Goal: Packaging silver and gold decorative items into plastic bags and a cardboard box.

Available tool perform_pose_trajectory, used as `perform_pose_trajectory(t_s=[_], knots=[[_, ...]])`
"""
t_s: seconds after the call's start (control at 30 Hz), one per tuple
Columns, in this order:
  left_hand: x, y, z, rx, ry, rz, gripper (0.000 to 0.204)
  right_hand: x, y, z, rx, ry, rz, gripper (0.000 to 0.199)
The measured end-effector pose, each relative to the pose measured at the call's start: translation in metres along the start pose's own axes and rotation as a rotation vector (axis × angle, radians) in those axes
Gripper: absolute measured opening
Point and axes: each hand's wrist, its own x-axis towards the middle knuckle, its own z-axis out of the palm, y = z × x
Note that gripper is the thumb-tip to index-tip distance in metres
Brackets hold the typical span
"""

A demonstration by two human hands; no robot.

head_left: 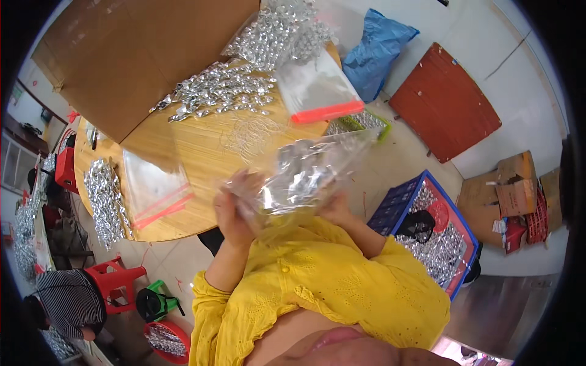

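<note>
In front of my chest I hold a clear plastic bag (299, 183) with shiny silver pieces inside; it is somewhat blurred. My left hand (235, 210) grips the bag's left edge. At the other side my right hand (334, 206) has hold of it too, its fingers partly hidden behind the film. Beyond the bag, thin pale threads (251, 135) lie tangled on the round wooden table (210, 149). Silver strands (223, 91) are heaped farther back. Flat clear bags with red edges lie in two stacks, one on the left (155, 183) and one on the right (320, 91).
A big cardboard box (140, 55) stands on the table's far left. A filled bag of silver pieces (278, 36) sits at the back. Right of me is a blue crate (390, 207) of silver strands. A person (70, 299) sits at the lower left near a red stool (119, 280).
</note>
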Motion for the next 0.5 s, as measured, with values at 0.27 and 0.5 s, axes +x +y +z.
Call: perform_pose_trajectory(t_s=[0.27,0.5], knots=[[-0.003,-0.007,-0.027,0.494,0.177,-0.072,0.037,0.034,-0.141,-0.048,-0.405,0.602,-0.145,0.032],[-0.054,0.003,-0.068,0.481,0.436,-0.180,0.021,0.206,-0.245,-0.031,-0.412,0.413,-0.418,0.038]])
